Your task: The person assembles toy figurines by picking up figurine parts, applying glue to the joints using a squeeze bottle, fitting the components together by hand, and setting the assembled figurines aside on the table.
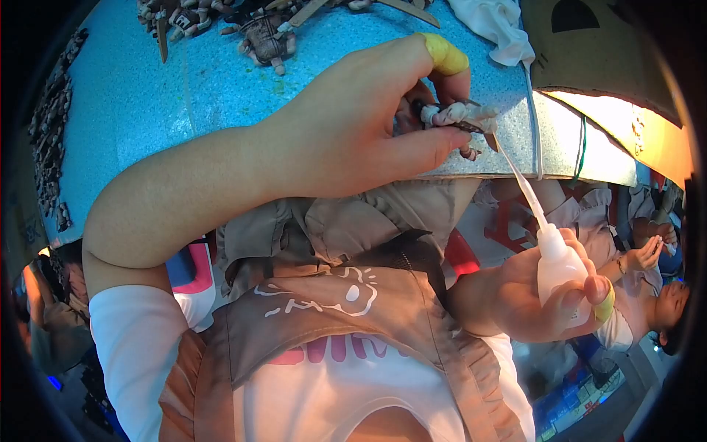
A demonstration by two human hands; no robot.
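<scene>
While pinching a small figurine [462, 114] in the left hand [353, 125] above the blue surface [147, 96], squeezing a squeeze bottle [557, 269] in the right hand [545, 295], nozzle touching the figurine.

Light is bright and even, with a blown-out glare patch on the table [589, 147] edge at upper right. Colours look strongly saturated. Fisheye distortion bends edges, and a black vignette rings the corners. Centre is sharp; the rim is soft.
</scene>
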